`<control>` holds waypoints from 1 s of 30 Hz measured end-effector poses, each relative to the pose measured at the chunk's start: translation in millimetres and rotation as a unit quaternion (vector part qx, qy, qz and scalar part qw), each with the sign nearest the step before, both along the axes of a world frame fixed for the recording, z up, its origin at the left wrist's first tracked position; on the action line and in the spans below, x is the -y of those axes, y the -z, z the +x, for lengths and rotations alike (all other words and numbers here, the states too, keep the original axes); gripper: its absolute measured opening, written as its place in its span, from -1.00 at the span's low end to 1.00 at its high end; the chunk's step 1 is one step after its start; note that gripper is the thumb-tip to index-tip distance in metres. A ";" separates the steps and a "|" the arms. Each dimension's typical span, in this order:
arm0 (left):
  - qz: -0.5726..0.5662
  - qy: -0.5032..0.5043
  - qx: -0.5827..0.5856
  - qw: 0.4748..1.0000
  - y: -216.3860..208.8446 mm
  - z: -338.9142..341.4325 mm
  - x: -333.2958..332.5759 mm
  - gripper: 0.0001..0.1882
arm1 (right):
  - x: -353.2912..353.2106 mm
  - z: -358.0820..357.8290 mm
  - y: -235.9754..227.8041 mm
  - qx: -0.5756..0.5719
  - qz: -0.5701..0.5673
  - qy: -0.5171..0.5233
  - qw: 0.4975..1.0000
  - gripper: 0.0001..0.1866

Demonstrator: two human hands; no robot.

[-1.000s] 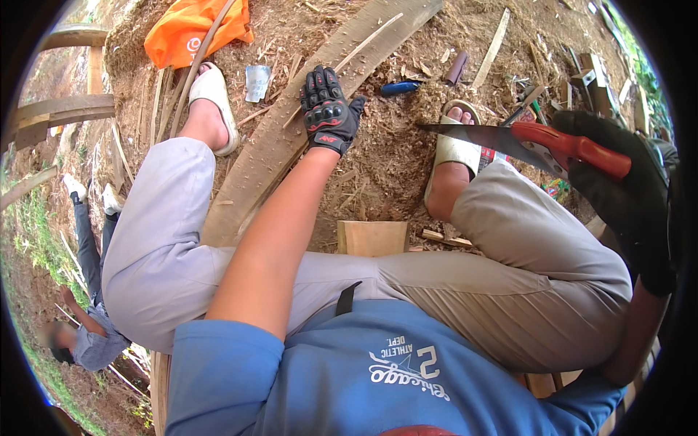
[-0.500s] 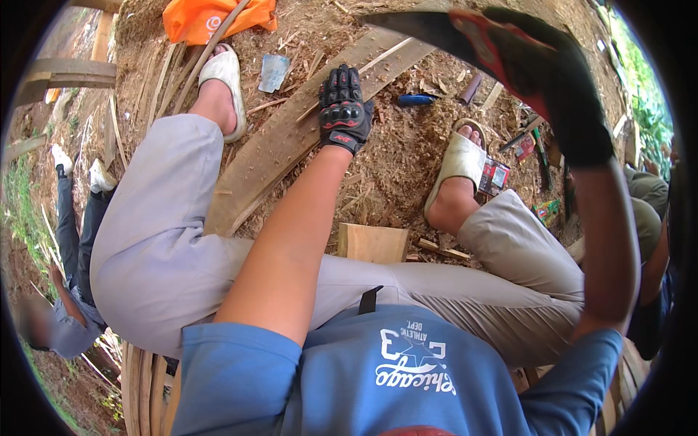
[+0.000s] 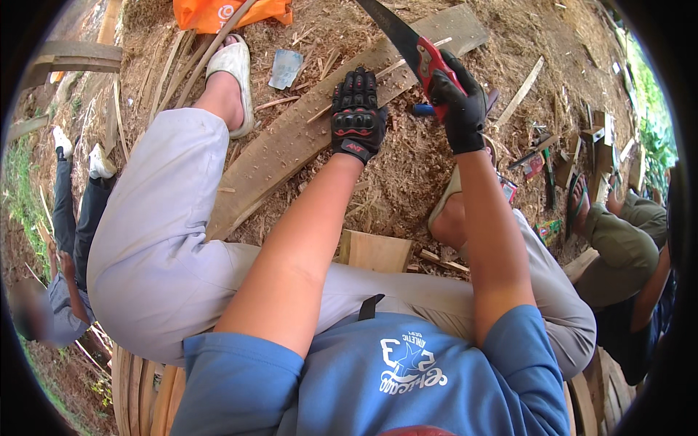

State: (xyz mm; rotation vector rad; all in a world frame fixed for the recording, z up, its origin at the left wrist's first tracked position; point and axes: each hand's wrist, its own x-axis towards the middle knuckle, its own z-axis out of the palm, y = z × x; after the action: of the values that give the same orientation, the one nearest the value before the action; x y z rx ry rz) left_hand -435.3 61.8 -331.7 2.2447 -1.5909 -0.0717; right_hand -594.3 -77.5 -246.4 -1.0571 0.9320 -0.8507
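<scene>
My left hand (image 3: 357,120), in a black glove with red marks, lies palm down with its fingers stretched out over a long wooden plank (image 3: 273,156). The plank slants across the ground between my feet, with wood crumbs on it. In my right hand (image 3: 462,112), gloved too, is a hand saw (image 3: 396,35) gripped by its red and black handle. Its dark blade points up and left over the plank's far end. From this view I cannot tell whether the blade touches the wood.
Beside my right hand lies a blue tool or object (image 3: 423,110), partly hidden. A wooden block (image 3: 376,251) stands by my thighs. Past my left foot is an orange bag (image 3: 240,14). Tools and offcuts (image 3: 538,156) lie at the right, near a seated person (image 3: 622,251). Another person (image 3: 69,291) is at the left.
My right hand has swung from the upper right inward and down toward the plank, bringing the saw with it. My left hand stays flat on the wood.
</scene>
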 end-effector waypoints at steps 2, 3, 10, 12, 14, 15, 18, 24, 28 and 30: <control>0.000 0.000 0.010 1.000 1.0 -0.2 0.6 -0.08 | 7.4 -8.8 -2.5 0.007 0.050 -0.035 0.998 -0.40; 0.001 0.000 0.013 1.000 1.1 -0.7 0.7 -0.08 | 11.3 -12.7 -3.2 0.005 0.067 -0.051 0.996 -0.40; -0.007 -0.001 0.020 1.000 3.0 -0.6 0.6 -0.07 | 31.9 -16.9 -17.9 -0.079 0.127 -0.181 0.972 -0.43; -0.011 0.000 0.018 1.000 1.9 -2.3 2.5 -0.07 | 30.8 -12.8 -21.1 -0.074 0.139 -0.166 0.974 -0.42; -0.017 0.001 0.016 1.000 2.3 -2.8 2.5 -0.07 | 23.2 -8.0 -7.3 -0.127 0.087 -0.129 0.980 -0.43; -0.018 -0.002 0.016 1.000 3.2 -0.6 0.6 -0.07 | 19.1 -1.6 -1.5 -0.152 0.062 -0.113 0.980 -0.43; -0.010 -0.006 0.013 1.000 3.0 -0.2 0.3 -0.06 | -14.1 15.7 -30.6 -0.363 -0.130 -0.113 0.916 -0.45; -0.014 -0.008 -0.004 1.000 0.5 -0.2 -0.5 -0.06 | -29.2 17.1 -32.9 -0.313 -0.159 -0.130 0.927 -0.45; -0.012 -0.003 -0.006 1.000 -1.1 0.7 0.2 -0.07 | -29.1 21.6 -14.1 -0.271 -0.114 -0.132 0.947 -0.44; -0.012 -0.001 -0.004 1.000 -2.4 1.1 0.3 -0.08 | -27.6 22.1 -4.9 -0.279 -0.142 -0.130 0.941 -0.43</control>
State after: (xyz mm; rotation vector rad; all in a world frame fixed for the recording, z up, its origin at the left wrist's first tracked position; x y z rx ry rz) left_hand -434.2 61.5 -329.3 2.2242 -1.5762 -0.0606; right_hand -572.1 -49.9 -241.5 -1.6876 1.1210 -0.4716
